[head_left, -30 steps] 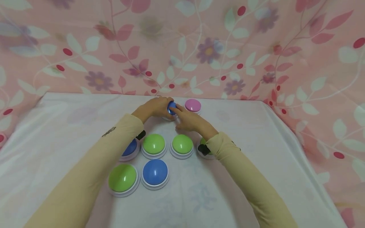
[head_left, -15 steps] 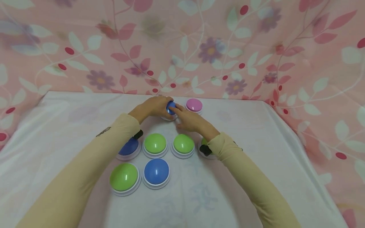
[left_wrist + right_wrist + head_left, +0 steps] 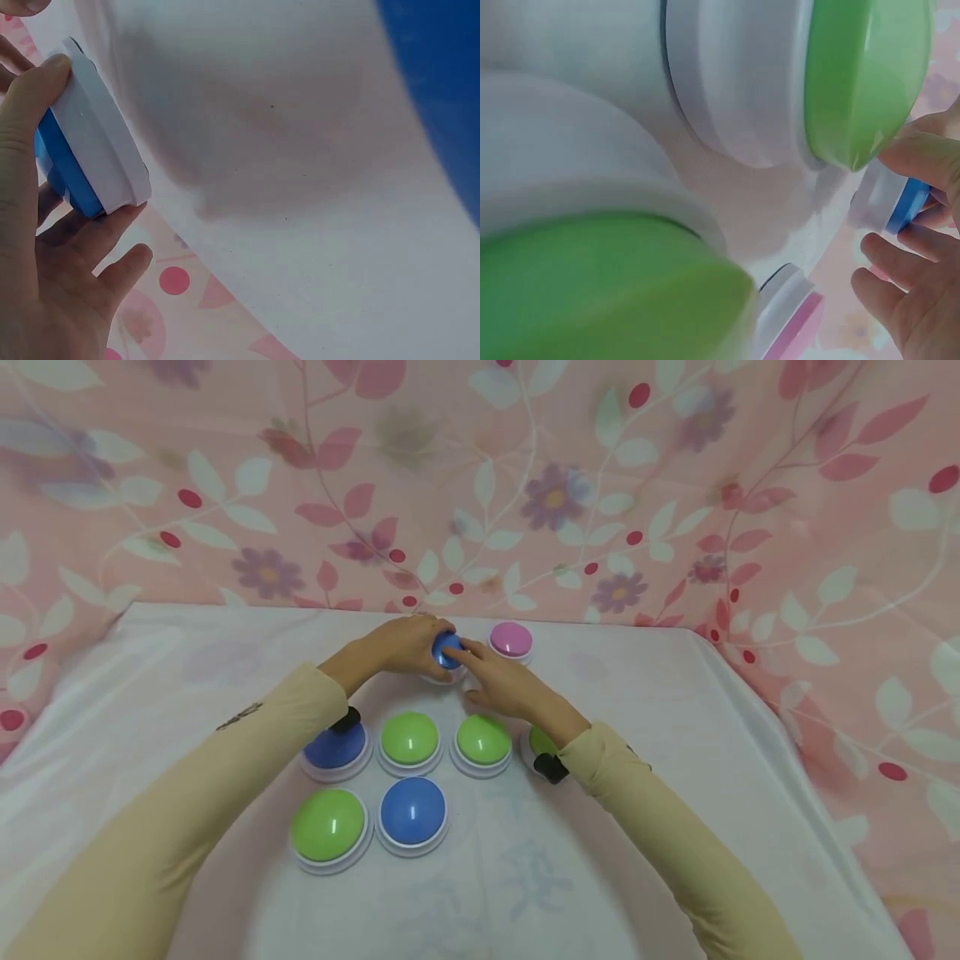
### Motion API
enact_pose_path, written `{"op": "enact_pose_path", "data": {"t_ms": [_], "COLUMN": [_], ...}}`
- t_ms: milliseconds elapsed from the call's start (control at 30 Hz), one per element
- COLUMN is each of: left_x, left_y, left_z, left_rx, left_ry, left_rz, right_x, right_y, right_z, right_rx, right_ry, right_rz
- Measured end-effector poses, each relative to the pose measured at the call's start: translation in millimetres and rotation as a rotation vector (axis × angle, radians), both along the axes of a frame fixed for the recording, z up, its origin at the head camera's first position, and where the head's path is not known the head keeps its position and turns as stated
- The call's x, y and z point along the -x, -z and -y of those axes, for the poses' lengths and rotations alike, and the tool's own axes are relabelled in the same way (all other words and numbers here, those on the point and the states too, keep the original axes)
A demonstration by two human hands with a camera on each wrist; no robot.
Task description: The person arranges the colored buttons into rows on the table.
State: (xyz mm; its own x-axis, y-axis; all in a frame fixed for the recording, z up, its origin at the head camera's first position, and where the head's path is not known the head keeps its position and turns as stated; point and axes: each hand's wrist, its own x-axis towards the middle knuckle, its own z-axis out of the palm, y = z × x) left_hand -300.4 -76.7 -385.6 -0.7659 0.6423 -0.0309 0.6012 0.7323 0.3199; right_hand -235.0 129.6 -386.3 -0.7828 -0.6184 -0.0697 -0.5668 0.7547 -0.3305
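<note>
At the back of the white-covered table is a blue-domed push button (image 3: 447, 650) on a round white base. My left hand (image 3: 411, 643) grips it from the left, and in the left wrist view the thumb lies on the white base (image 3: 97, 135) with fingers along the lower side. From the right, my right hand (image 3: 506, 681) reaches in with loose fingers, its fingertips at the blue dome. A pink button (image 3: 512, 639) sits just right of them. In the right wrist view, my right thumb and fingers are spread near the blue button (image 3: 909, 204).
Nearer on the cloth stand a row with a blue button (image 3: 335, 749), two green buttons (image 3: 409, 739) and another green button (image 3: 542, 742) partly under my right wrist. In front are a green button (image 3: 327, 825) and a blue one (image 3: 413, 811). A floral curtain (image 3: 480, 485) hangs behind.
The held blue button has shifted slightly left and toward me with my left hand. My left forearm has swung outward to the left, and my right wrist slightly to the right.
</note>
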Motion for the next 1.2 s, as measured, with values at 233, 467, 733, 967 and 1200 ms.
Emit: {"op": "enact_pose_path", "data": {"t_ms": [233,467,733,967,1200], "left_x": [-12.3,-27.9,-49.8,-72.4,-93.2], "left_y": [-6.2,-14.6,-27.4,-34.2,-36.2], "left_z": [4,7,6,2,-2], "left_rx": [-0.039,-0.110,-0.192,-0.232,-0.235], "left_ry": [0.014,0.008,0.016,0.028,0.054], "left_rz": [-0.007,-0.008,-0.011,-0.019,0.019], "right_x": [-8.7,-18.4,-33.6,-52.5,-74.2], "right_y": [0.1,-1.9,-5.6,-7.6,-7.4], "right_z": [-4,-9,-18,-25,-34], "right_rx": [0.045,0.164,0.264,0.310,0.320], "right_ry": [0.000,-0.037,-0.042,-0.049,-0.054], "right_rz": [-0.040,-0.210,-0.307,-0.322,-0.340]}}
